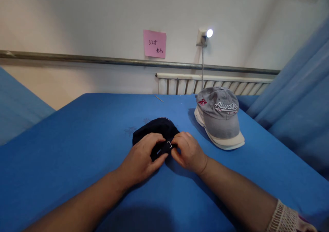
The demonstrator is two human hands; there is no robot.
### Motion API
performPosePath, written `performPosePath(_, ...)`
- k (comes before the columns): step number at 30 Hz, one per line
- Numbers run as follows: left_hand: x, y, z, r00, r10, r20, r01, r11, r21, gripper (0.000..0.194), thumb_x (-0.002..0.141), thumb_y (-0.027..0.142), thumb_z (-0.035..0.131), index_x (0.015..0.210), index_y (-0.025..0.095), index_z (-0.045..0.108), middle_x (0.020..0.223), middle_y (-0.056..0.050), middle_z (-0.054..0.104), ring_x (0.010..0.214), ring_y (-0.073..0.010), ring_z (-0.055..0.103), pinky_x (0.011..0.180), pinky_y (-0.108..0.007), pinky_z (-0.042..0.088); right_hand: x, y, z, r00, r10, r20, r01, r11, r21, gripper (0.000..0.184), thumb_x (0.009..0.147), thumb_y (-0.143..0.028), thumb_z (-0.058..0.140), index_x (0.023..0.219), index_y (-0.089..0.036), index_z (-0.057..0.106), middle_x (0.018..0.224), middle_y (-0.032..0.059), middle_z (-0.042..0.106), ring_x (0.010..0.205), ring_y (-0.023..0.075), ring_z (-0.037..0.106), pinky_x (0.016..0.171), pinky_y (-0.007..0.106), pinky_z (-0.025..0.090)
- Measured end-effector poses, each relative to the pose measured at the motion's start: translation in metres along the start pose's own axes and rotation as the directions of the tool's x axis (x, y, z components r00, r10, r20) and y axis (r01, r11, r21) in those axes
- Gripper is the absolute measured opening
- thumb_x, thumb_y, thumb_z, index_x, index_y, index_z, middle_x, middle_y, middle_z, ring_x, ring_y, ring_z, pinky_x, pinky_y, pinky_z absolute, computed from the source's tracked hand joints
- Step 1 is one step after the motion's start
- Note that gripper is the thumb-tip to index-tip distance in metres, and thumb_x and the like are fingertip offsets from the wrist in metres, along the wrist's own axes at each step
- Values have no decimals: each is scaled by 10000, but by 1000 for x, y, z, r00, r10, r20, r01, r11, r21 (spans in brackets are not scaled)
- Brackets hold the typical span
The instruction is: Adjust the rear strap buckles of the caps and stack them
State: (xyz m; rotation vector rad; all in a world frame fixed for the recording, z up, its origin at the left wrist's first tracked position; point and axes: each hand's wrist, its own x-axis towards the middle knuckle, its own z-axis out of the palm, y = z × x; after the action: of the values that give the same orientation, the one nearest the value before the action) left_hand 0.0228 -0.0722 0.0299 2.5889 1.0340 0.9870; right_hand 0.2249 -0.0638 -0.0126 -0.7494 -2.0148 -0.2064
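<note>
A black cap [156,126] lies on the blue-covered table, its back strap toward me. On that strap sits a small metal buckle [169,144]. My left hand [144,156] is closed on the left part of the strap, thumb below and fingers above. Just right of the buckle, my right hand [189,152] pinches the strap's other side. Both hands hide much of the cap's near edge, and its brim is not clearly seen.
To the right stands a stack of caps, with a grey cap [218,112] lettered "Always" on top. A thin stick [158,98] lies near the far edge of the table [64,139]. Behind are a radiator [187,84], a wall pipe [102,59] and a blue curtain [295,88] at right.
</note>
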Motion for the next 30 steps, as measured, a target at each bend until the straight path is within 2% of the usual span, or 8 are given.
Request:
performPosePath(4, -4, -5, 2, 989, 146, -26, -143, 986, 82, 234, 875, 149, 625, 1096, 176, 555, 1069, -86, 655, 994, -212, 640, 872, -376, 550, -3, 2, -1, 997, 71, 13, -72, 997, 38, 135, 829, -121, 517, 949, -184, 507, 893, 88, 609, 818, 218, 582, 709, 358, 493)
performPosePath(9, -5, -10, 0, 964, 260, -47, -244, 945, 220, 197, 897, 81, 569, 1079, 149, 602, 1032, -104, 653, 921, -203, 639, 807, -345, 554, -3, 3, -2, 1000, 6, -4, -6, 999, 39, 275, 828, -68, 498, 1078, -179, 532, 963, 96, 627, 866, 214, 604, 725, 353, 514)
performPosePath(13, -4, -9, -3, 961, 277, -19, -260, 920, 293, 225, 914, 104, 540, 1113, 148, 634, 1013, -113, 644, 879, -210, 634, 752, -346, 557, 0, 0, -4, 999, -50, 4, 50, 999, -21, 318, 864, -65, 491, 1153, -173, 569, 944, 90, 624, 806, 196, 586, 694, 335, 516)
performPosePath(19, -4, -10, -1, 967, 254, -35, -233, 927, 295, 260, 911, 113, 531, 1138, 153, 653, 1014, -115, 654, 895, -222, 642, 765, -361, 564, 0, 1, -5, 997, -26, 66, 26, 1000, -4, 267, 837, -79, 498, 1068, -153, 610, 931, 103, 610, 822, 213, 580, 697, 348, 524)
performPosePath(25, -5, -12, 0, 954, 298, -35, -280, 926, 253, 307, 898, 86, 543, 1179, 162, 638, 1006, -102, 625, 872, -198, 625, 744, -329, 556, -1, 1, -3, 1000, -23, -12, 23, 1000, 10, 182, 852, -83, 486, 1001, -168, 549, 919, 100, 616, 830, 212, 590, 703, 353, 531)
performPosePath(30, 0, -8, -4, 972, 235, -6, -230, 954, 194, 329, 900, 86, 499, 1168, 187, 660, 936, -65, 591, 815, -170, 605, 691, -290, 538, -1, 0, -1, 995, -85, -46, 85, 996, -16, 132, 880, -88, 492, 959, -186, 530, 910, 86, 633, 800, 196, 601, 689, 340, 517)
